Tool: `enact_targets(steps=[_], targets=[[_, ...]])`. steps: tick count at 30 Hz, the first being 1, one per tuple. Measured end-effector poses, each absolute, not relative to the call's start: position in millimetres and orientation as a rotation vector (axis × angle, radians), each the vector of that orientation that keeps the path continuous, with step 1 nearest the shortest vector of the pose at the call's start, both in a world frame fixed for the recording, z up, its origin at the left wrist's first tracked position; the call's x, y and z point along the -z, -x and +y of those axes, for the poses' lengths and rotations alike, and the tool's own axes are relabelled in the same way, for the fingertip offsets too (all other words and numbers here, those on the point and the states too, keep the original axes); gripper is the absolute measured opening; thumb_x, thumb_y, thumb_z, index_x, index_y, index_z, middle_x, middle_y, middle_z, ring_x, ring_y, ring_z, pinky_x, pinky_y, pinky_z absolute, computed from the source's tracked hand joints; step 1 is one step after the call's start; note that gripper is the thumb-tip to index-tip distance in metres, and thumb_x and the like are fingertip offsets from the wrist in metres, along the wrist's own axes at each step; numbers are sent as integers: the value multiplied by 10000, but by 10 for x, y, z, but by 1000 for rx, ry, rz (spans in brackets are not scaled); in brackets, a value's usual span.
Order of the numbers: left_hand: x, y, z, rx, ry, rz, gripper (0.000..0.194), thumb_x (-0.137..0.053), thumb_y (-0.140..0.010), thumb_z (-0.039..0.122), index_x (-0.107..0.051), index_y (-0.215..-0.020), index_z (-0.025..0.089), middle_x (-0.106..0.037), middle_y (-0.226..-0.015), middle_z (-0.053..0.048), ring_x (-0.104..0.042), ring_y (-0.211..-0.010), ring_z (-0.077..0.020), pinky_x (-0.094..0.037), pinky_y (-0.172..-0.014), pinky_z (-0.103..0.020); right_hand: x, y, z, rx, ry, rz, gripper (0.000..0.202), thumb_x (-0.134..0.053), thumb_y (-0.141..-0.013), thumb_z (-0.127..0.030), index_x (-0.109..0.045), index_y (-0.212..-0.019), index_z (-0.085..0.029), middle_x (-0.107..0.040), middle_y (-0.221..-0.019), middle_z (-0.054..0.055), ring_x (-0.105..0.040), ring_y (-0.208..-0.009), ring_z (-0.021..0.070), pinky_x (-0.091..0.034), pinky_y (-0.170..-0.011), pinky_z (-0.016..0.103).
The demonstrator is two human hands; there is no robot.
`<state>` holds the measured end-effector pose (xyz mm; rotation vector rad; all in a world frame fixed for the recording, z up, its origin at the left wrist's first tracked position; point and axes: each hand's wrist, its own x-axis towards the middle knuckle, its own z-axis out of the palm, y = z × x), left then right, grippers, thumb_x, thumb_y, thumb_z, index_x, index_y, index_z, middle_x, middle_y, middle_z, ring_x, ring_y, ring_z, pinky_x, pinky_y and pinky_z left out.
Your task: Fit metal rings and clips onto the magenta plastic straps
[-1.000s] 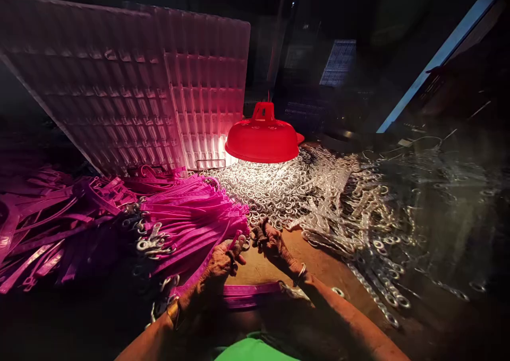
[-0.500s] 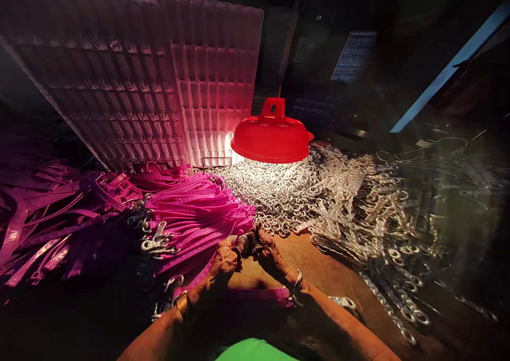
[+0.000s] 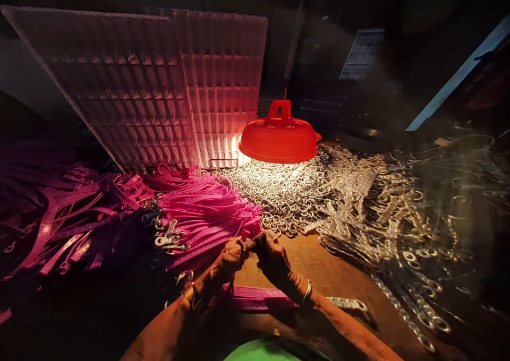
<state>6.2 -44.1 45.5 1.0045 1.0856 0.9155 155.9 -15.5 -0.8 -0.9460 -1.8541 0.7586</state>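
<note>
Close to the camera, a bit of green cloth (image 3: 255, 350) was cut off at the bottom edge, and both arms faded into the dark. The left hand (image 3: 229, 257) and the right hand (image 3: 271, 255) were pressed close together above the brown desk (image 3: 319, 268), both pinched shut on the end of a pink strap (image 3: 249, 292). The small part between the fingertips was too dark to make out. The strap was flat and shiny, and it ran back under the wrists. A flat metal piece (image 3: 346, 302) lay just beside the right arm. To the left was a big heap of pink straps (image 3: 199, 217) with metal clips (image 3: 169, 239). Its far left side was lost in shadow. Behind the hands lay a pile of shiny round metal rings (image 3: 279, 194). More metal bits on the right looked blurry. Over the rings hung a smooth red round lamp (image 3: 279, 135). Farthest back leaned a white bumpy grid panel (image 3: 159, 85).
</note>
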Motion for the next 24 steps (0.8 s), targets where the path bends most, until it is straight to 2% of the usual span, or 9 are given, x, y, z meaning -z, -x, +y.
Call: enact_targets(steps=[3,6,9,12,15,19,24], targets=[[-387,-7,-419,-853,-987,1104,333,-616,-686,425,-472,-532,167,-412,-464,37,-354,-412,-68,-264,-432,-222,8,-1513,-130,-721,822,-1872,67,-491,-745,-155,-529,-754,-210,-560,-696,37,-489,-629,167,-404,-582,292],[-295,-77,-380,-899,-879,1202,341,-639,-682,469,-540,-660,143,-505,-562,3,-457,-480,-92,-337,-489,-223,-140,-1532,25,-1034,834,-1602,76,-511,-842,-274,-536,-799,-217,-536,-699,3,-486,-615,133,-417,-578,259],[-262,-168,-389,-1012,-801,1193,404,-596,-725,545,-546,-770,147,-474,-613,19,-395,-500,-77,-309,-494,-219,-359,-1667,283,-1468,766,-1204,214,-559,-839,-443,-506,-851,-236,-556,-770,-7,-527,-641,123,-459,-595,259],[-302,-195,-446,-1162,-742,1101,397,-545,-780,556,-552,-818,161,-446,-638,21,-349,-546,-86,-291,-514,-224,-499,-1841,465,-1621,734,-1080,278,-628,-784,-466,-477,-827,-237,-535,-722,-32,-493,-559,102,-442,-516,231],[-381,-202,-485,-1246,-749,1078,392,-522,-798,558,-565,-842,172,-471,-659,3,-376,-581,-107,-308,-531,-236,-502,-1895,441,-1594,800,-1290,184,-618,-787,-347,-486,-824,-223,-464,-658,-52,-388,-496,78,-343,-421,187],[-508,-263,-506,-1237,-733,1117,376,-544,-793,544,-560,-815,168,-481,-646,4,-371,-546,-99,-305,-516,-242,-358,-1764,245,-1465,873,-1566,41,-503,-813,-244,-499,-810,-204,-467,-681,-31,-311,-518,80,-271,-410,189],[-644,-312,-592,-1275,-715,1135,343,-619,-752,499,-533,-736,168,-461,-631,14,-385,-568,-96,-317,-524,-237,-162,-1616,118,-1207,929,-1753,182,-373,-874,-254,-543,-892,-195,-488,-670,-5,-340,-558,109,-319,-449,206]])
